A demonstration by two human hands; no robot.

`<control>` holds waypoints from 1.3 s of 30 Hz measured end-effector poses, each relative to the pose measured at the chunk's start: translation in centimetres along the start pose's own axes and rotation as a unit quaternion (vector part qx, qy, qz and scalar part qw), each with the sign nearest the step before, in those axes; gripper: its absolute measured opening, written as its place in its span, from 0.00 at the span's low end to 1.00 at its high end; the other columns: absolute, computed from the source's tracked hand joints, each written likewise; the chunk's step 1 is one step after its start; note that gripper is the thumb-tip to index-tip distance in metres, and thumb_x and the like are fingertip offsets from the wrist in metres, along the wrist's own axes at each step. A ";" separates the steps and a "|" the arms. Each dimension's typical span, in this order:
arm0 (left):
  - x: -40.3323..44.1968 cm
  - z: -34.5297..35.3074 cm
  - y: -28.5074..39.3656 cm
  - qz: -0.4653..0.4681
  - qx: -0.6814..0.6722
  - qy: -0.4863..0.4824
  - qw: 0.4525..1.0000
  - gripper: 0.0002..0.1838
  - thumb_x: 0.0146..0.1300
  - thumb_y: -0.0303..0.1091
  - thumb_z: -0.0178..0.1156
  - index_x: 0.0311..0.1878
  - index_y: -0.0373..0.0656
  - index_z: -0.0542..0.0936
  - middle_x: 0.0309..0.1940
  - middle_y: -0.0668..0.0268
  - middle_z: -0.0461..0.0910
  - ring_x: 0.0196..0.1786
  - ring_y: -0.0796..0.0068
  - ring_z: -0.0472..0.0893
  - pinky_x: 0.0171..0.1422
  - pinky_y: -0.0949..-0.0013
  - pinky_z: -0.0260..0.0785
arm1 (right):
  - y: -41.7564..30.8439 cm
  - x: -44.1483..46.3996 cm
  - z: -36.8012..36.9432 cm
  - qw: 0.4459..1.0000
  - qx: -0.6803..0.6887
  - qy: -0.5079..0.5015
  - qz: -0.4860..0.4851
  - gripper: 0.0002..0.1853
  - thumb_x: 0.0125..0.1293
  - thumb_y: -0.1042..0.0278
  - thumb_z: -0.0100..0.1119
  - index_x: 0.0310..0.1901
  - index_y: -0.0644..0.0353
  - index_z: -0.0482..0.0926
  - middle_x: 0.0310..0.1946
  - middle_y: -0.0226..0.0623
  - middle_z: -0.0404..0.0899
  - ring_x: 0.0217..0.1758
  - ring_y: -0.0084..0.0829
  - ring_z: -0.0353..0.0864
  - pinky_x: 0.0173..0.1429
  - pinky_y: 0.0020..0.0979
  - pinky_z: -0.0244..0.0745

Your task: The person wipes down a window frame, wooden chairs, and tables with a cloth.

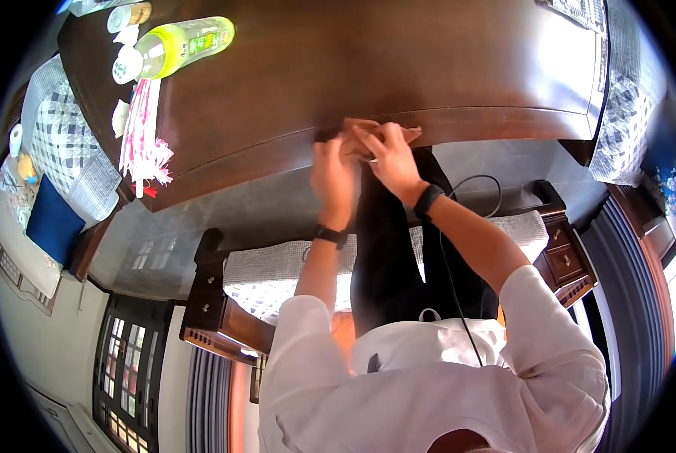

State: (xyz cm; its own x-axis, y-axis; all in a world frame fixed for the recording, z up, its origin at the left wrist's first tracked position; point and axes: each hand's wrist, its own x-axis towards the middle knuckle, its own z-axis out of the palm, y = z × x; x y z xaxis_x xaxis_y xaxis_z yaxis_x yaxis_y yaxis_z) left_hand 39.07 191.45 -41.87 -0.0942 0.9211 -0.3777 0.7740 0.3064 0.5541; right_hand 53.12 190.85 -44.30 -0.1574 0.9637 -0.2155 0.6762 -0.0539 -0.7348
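Note:
At the near edge of the dark wooden table (338,68), a folded brown sheet (361,124), which looks like paper, is held between my two hands. My left hand (332,180) has its fingers closed at the sheet's left side and is slightly blurred by motion. With thumb and fingers pinched, my right hand (391,160) grips the sheet from above and the right. A pointed corner of it sticks out to the right of those fingers. The fingers hide much of the sheet's middle.
A green-yellow drink bottle (187,47) lies on the table's left side. Near it are a pink-and-white fringed bundle (143,140) and a small capped container (129,16). A black cable (459,302) runs down past my right arm. Behind me is a cushioned wooden bench (266,270).

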 end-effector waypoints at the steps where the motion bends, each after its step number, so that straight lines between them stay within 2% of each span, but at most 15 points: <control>1: 0.0 -0.1 -0.5 -0.010 0.018 -0.004 1.000 0.22 0.57 0.21 0.63 0.55 0.50 0.78 0.45 0.60 0.76 0.47 0.50 0.81 0.47 0.55 0.76 | -0.3 0.2 0.3 0.999 0.010 0.020 -0.024 0.42 0.40 0.84 0.69 0.64 0.50 0.75 0.46 0.41 0.69 0.50 0.45 0.73 0.52 0.40 0.77; 2: -0.1 0.0 -0.6 -0.009 0.019 0.001 1.000 0.22 0.57 0.21 0.63 0.55 0.50 0.78 0.45 0.60 0.76 0.47 0.50 0.81 0.47 0.55 0.76 | -0.3 0.1 0.7 1.000 0.009 0.023 -0.018 0.43 0.39 0.85 0.69 0.64 0.49 0.75 0.46 0.41 0.69 0.50 0.44 0.73 0.52 0.40 0.78; 4: -0.1 0.2 -0.1 -0.007 0.021 0.014 1.000 0.21 0.56 0.21 0.64 0.54 0.49 0.78 0.45 0.60 0.76 0.47 0.51 0.81 0.48 0.54 0.76 | -0.3 0.3 -0.1 0.999 0.035 0.019 -0.015 0.27 0.53 0.77 0.64 0.59 0.53 0.79 0.46 0.42 0.74 0.48 0.46 0.76 0.50 0.41 0.77; 7: -0.6 0.9 1.3 -0.018 0.035 0.001 0.999 0.20 0.56 0.21 0.64 0.53 0.47 0.77 0.45 0.59 0.76 0.47 0.49 0.80 0.47 0.53 0.76 | 0.7 -0.1 -1.2 0.999 0.027 -0.013 -0.010 0.27 0.53 0.77 0.64 0.59 0.53 0.78 0.46 0.42 0.75 0.49 0.46 0.76 0.51 0.41 0.77; 11: -1.3 3.5 4.8 -0.011 0.034 -0.027 0.999 0.20 0.56 0.22 0.65 0.52 0.46 0.76 0.45 0.57 0.75 0.48 0.47 0.80 0.47 0.52 0.75 | 3.5 -1.3 -4.8 0.997 0.060 0.044 -0.033 0.27 0.53 0.79 0.62 0.57 0.54 0.79 0.46 0.41 0.77 0.51 0.46 0.77 0.53 0.41 0.76; 14: -1.8 6.6 8.0 0.034 -0.012 -0.043 0.998 0.19 0.56 0.21 0.62 0.52 0.46 0.77 0.45 0.57 0.75 0.48 0.47 0.79 0.47 0.52 0.75 | 7.1 -3.6 -7.5 0.998 0.029 0.046 0.018 0.31 0.49 0.83 0.63 0.59 0.53 0.79 0.44 0.41 0.75 0.49 0.47 0.76 0.52 0.42 0.76; 16: -1.9 8.7 10.5 0.045 -0.032 -0.057 0.997 0.19 0.55 0.21 0.61 0.51 0.46 0.77 0.45 0.57 0.75 0.48 0.46 0.79 0.47 0.51 0.74 | 9.5 -4.9 -9.5 0.998 0.014 0.053 0.042 0.35 0.47 0.84 0.63 0.61 0.48 0.79 0.44 0.42 0.72 0.49 0.47 0.75 0.50 0.43 0.78; 17: -2.0 10.1 11.2 0.083 -0.014 -0.040 0.996 0.21 0.53 0.20 0.66 0.51 0.47 0.77 0.42 0.59 0.73 0.45 0.52 0.79 0.43 0.54 0.75 | 10.5 -5.3 -10.8 0.997 0.004 0.057 0.048 0.35 0.47 0.84 0.64 0.61 0.48 0.79 0.44 0.42 0.72 0.49 0.47 0.75 0.50 0.42 0.78; 22: -2.0 13.1 15.0 0.143 -0.022 -0.065 0.987 0.20 0.53 0.20 0.66 0.49 0.45 0.77 0.40 0.59 0.72 0.44 0.52 0.79 0.41 0.54 0.76 | 13.7 -7.1 -14.1 0.993 -0.012 0.092 0.073 0.37 0.48 0.80 0.71 0.64 0.46 0.78 0.45 0.40 0.71 0.50 0.45 0.75 0.52 0.40 0.78; 26: -1.8 13.3 14.5 0.160 -0.037 -0.073 0.984 0.18 0.53 0.20 0.67 0.48 0.44 0.77 0.40 0.59 0.72 0.44 0.53 0.79 0.40 0.55 0.76 | 13.3 -7.0 -14.2 0.991 -0.024 0.094 0.092 0.37 0.48 0.80 0.71 0.64 0.46 0.78 0.46 0.41 0.70 0.50 0.45 0.74 0.53 0.41 0.77; 32: -1.2 11.5 12.7 0.142 -0.028 -0.108 0.984 0.22 0.51 0.19 0.68 0.50 0.44 0.76 0.41 0.59 0.73 0.44 0.51 0.79 0.42 0.54 0.76 | 11.7 -6.6 -12.4 0.993 -0.021 0.080 0.090 0.38 0.47 0.80 0.71 0.64 0.46 0.77 0.46 0.42 0.70 0.51 0.46 0.74 0.54 0.42 0.77; 39: -0.9 4.8 4.6 0.116 -0.055 -0.103 0.986 0.23 0.53 0.19 0.67 0.52 0.43 0.74 0.44 0.57 0.74 0.47 0.48 0.79 0.44 0.53 0.76 | 5.2 -4.1 -5.7 0.999 -0.010 0.042 0.031 0.38 0.45 0.83 0.68 0.63 0.50 0.77 0.44 0.41 0.70 0.50 0.46 0.73 0.53 0.41 0.77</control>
State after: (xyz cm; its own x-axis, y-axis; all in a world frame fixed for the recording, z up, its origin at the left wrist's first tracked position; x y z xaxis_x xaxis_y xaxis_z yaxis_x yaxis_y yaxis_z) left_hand 45.72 190.92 -42.53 0.2150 0.9044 -0.3685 0.6866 0.1284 0.7156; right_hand 61.39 188.12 -43.52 -0.0539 0.9773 -0.2051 0.6976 -0.1101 -0.7080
